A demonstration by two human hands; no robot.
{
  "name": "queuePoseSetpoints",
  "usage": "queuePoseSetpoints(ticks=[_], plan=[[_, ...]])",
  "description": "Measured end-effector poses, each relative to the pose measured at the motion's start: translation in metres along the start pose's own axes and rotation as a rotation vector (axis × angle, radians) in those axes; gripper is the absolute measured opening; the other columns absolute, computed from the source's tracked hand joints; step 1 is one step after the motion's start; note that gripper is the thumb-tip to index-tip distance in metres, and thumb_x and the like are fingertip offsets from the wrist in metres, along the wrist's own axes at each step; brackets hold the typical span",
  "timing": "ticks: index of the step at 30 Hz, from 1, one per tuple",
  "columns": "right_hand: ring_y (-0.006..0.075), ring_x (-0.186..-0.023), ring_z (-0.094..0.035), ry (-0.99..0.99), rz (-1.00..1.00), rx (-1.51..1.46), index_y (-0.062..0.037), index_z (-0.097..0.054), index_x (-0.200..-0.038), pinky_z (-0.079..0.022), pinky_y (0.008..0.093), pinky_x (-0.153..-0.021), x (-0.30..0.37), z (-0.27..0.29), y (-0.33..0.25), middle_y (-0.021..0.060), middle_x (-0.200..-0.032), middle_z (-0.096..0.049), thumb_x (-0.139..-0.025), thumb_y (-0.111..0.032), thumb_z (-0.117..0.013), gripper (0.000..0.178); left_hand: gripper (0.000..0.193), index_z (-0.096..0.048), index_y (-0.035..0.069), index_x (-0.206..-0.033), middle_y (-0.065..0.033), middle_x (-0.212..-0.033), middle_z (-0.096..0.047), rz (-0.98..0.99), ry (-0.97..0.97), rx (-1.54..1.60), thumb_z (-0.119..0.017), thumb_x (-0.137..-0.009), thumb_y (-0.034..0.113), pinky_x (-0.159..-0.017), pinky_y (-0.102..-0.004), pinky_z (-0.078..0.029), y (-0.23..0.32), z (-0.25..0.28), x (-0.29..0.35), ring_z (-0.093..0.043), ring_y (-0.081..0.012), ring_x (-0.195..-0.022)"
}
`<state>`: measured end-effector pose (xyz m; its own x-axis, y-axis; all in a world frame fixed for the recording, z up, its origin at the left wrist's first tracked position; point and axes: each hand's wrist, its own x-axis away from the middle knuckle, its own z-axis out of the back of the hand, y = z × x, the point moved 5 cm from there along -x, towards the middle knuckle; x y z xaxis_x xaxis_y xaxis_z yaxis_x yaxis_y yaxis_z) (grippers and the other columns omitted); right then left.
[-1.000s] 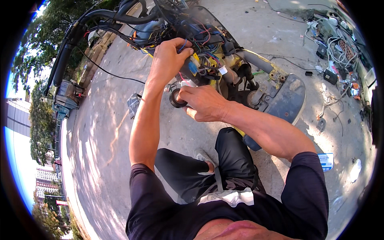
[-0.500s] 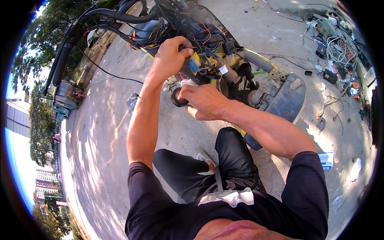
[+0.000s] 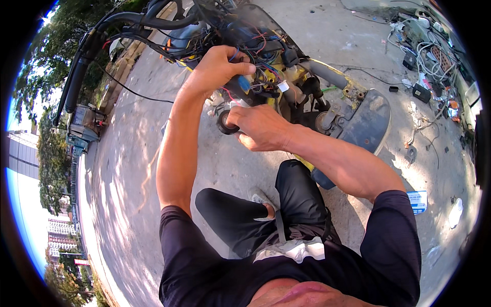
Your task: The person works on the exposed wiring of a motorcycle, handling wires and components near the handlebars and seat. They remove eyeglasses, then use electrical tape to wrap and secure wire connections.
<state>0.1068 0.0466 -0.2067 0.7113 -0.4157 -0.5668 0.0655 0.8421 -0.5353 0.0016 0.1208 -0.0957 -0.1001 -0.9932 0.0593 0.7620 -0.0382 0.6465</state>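
Note:
My left hand (image 3: pixel 217 69) is in among the wiring of a stripped-down two-wheeler (image 3: pixel 332 77). Its fingers are curled around a thin blue wire (image 3: pixel 236 53), and the thumb sticks out to the right. Lower and closer to me, my right hand (image 3: pixel 263 127) grips a roll of black tape (image 3: pixel 226 123), fingers partly inside the ring. Just below my left hand are a blue connector (image 3: pixel 244 83) and a white tag (image 3: pixel 283 86). Tangled wires (image 3: pixel 263 43) fill the open front, and my left hand hides some of them.
A handlebar (image 3: pixel 76 77) with thick cables reaches out at the upper left. The black footboard (image 3: pixel 363 125) lies to the right. Loose cables (image 3: pixel 432 59) and scraps are heaped at the right wall. A blue-and-white packet (image 3: pixel 417 201) rests on the concrete beside my right arm.
My left thumb has moved outward to the right, away from the fingers, and the left forearm has shifted slightly left. My right hand keeps the tape roll at nearly the same spot.

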Motion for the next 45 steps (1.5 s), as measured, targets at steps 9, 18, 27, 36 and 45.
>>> queuePoseSetpoints(ticks=[9,18,27,36,45], plan=[[0.0361,-0.102,-0.072,-0.026,-0.009,-0.008,-0.0052,-0.063,-0.109,-0.056,0.0513,-0.081,-0.002,0.0,-0.002,0.0121,-0.112,-0.069,-0.084,-0.012,-0.074,0.028,0.025,-0.079,-0.004,-0.112,-0.007,-0.101,-0.08,-0.05,0.135,0.054,-0.071,-0.102,0.016,-0.084,-0.0329,-0.053,-0.011,0.005,-0.001,-0.069,-0.0139,-0.093],[0.0365,-0.103,-0.071,-0.015,-0.009,0.01,-0.0055,-0.063,-0.113,-0.056,0.0511,-0.082,-0.001,0.001,0.002,0.0115,-0.113,-0.069,-0.084,-0.012,-0.075,0.032,0.022,-0.079,-0.005,-0.106,-0.0058,-0.096,-0.078,-0.06,0.183,0.031,-0.069,-0.103,0.014,-0.081,-0.0305,-0.052,-0.003,0.005,0.0,-0.067,-0.0129,-0.087],[0.0372,-0.1,-0.072,0.016,0.014,0.013,-0.0067,-0.062,-0.114,-0.057,0.0498,-0.083,0.001,0.001,0.0,0.0095,-0.117,-0.068,-0.085,-0.013,-0.08,0.034,0.02,-0.077,-0.004,-0.117,-0.0059,-0.098,-0.077,-0.171,0.327,0.179,-0.071,-0.101,0.005,-0.081,-0.0279,-0.053,-0.013,0.012,0.005,-0.069,-0.0112,-0.087],[0.0367,-0.1,-0.072,-0.004,-0.001,0.023,-0.0063,-0.062,-0.113,-0.058,0.05,-0.083,0.0,0.001,0.003,0.0087,-0.118,-0.069,-0.085,-0.012,-0.079,0.033,0.024,-0.077,-0.005,-0.116,-0.0066,-0.093,-0.078,-0.169,0.341,-0.019,-0.076,-0.099,0.012,-0.075,-0.0288,-0.053,-0.001,0.006,0.019,-0.068,-0.01,-0.084],[0.0371,-0.103,-0.072,0.015,-0.02,-0.031,-0.0065,-0.065,-0.117,-0.058,0.0504,-0.085,-0.001,0.002,0.0,0.0108,-0.116,-0.07,-0.086,-0.013,-0.075,0.034,0.021,-0.073,-0.004,-0.11,-0.0168,-0.094,-0.073,-0.306,0.378,-0.307,-0.071,-0.101,0.015,-0.077,-0.0374,-0.05,-0.008,0.001,0.005,-0.065,-0.0237,-0.083]])
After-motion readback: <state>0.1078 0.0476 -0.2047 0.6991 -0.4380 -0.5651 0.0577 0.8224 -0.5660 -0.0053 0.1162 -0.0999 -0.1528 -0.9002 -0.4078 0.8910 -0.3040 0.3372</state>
